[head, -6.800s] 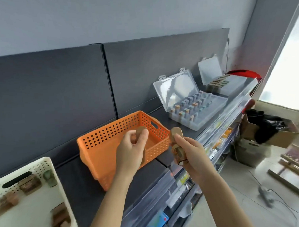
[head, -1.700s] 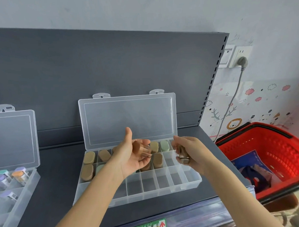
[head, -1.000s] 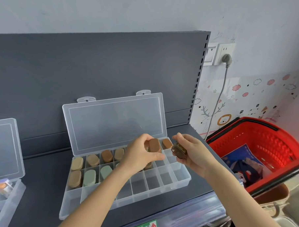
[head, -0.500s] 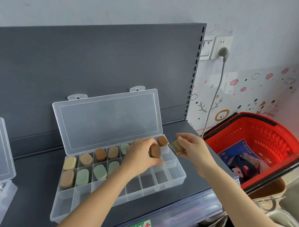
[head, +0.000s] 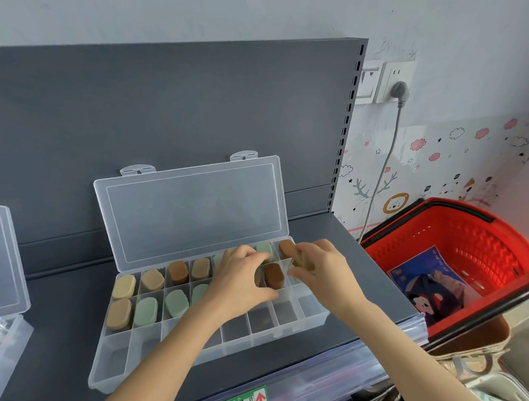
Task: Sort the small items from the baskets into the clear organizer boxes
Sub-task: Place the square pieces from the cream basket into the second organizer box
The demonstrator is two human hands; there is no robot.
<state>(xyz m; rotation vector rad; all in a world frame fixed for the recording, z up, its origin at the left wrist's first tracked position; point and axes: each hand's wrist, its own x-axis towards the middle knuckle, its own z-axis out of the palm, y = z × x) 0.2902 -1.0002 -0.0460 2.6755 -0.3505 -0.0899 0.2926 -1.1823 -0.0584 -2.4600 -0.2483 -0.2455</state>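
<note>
A clear organizer box (head: 149, 367) lies open on the grey shelf, its lid (head: 191, 209) leaning back. Tan, brown and green oval pieces (head: 147, 311) fill its back and middle rows; the front row holds nothing. My left hand (head: 239, 283) reaches over the middle row and pinches a dark brown oval piece (head: 274, 275) standing in a compartment near the right end. My right hand (head: 324, 273) is just beside it, gripping an olive-tan piece (head: 300, 261) over the rightmost middle compartment.
A second clear organizer (head: 8, 332) with its lid up sits at the left edge. A red shopping basket (head: 459, 237) with a printed bag inside stands off the shelf's right end. A plugged wall socket (head: 399, 90) with a hanging cable is above it.
My left hand has lowered the dark brown piece into a middle-row compartment. My right hand has moved left and down with its piece to the compartment beside it.
</note>
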